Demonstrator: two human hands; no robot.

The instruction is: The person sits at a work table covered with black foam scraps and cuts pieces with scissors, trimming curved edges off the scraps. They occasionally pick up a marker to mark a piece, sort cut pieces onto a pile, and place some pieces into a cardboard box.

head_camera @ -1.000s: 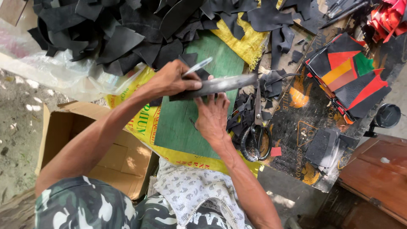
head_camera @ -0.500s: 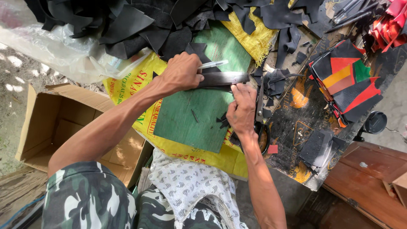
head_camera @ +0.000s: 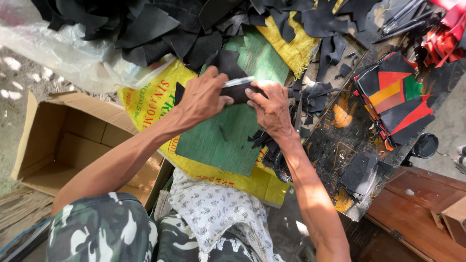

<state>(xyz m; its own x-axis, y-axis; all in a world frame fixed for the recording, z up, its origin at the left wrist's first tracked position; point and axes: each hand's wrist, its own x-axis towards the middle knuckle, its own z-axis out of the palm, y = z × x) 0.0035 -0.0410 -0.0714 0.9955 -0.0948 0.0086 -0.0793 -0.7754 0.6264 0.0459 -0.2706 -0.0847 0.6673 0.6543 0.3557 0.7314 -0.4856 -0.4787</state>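
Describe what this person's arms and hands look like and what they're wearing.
Both arms are bare from the shoulder down, lean and sinewy, with no gloves, rings, watch or bracelets visible on the left hand or right hand. A green, grey and white camouflage garment shows at the bottom edge.

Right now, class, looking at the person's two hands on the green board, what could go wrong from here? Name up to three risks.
1. The left hand holds a thin metal blade whose tip points at the right hand; a slip could cut those fingers.
2. The black piece being worked is small, so fingers stay close to the edge.
3. Loose black offcuts lie on the green board and might shift underhand.
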